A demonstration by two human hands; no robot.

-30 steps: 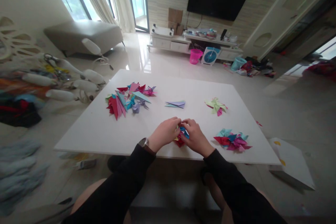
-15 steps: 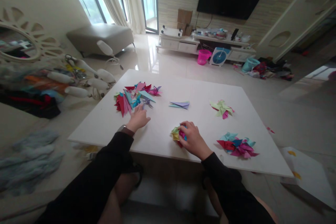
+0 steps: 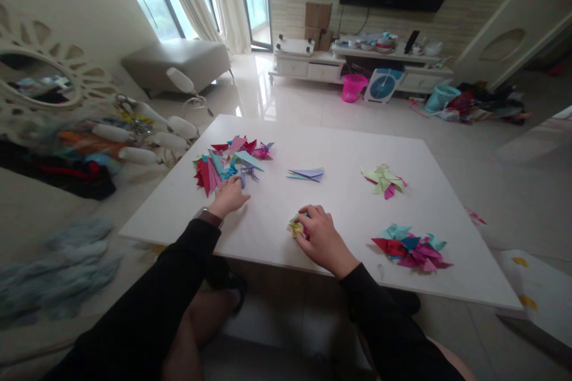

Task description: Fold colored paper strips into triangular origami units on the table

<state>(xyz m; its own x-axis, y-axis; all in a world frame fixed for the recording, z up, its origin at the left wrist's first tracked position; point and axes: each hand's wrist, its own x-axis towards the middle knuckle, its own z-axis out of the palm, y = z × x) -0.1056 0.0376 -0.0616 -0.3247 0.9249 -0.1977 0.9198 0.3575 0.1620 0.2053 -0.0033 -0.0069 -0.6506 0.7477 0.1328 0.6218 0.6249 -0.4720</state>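
Note:
My left hand reaches to the near edge of a colourful heap of folded paper pieces at the left of the white table. Its thumb stands apart and its fingertips touch or hover by a purple paper crane. Near the front edge, my right hand curls over a small bunch of folded paper cranes, yellow, green, pink and blue; the palm hides much of it. Between and beyond the hands lie a few flat folded paper strips, purple and green.
Green and pink paper cranes lie at the table's right, with a larger red, teal and magenta pile nearer me. A white lamp stands beyond the left edge. A pink basket and a TV cabinet stand farther back.
The whole view has shifted slightly. My left hand has drawn back a little towards me and left along the heap. My right hand stays curled over the small bunch.

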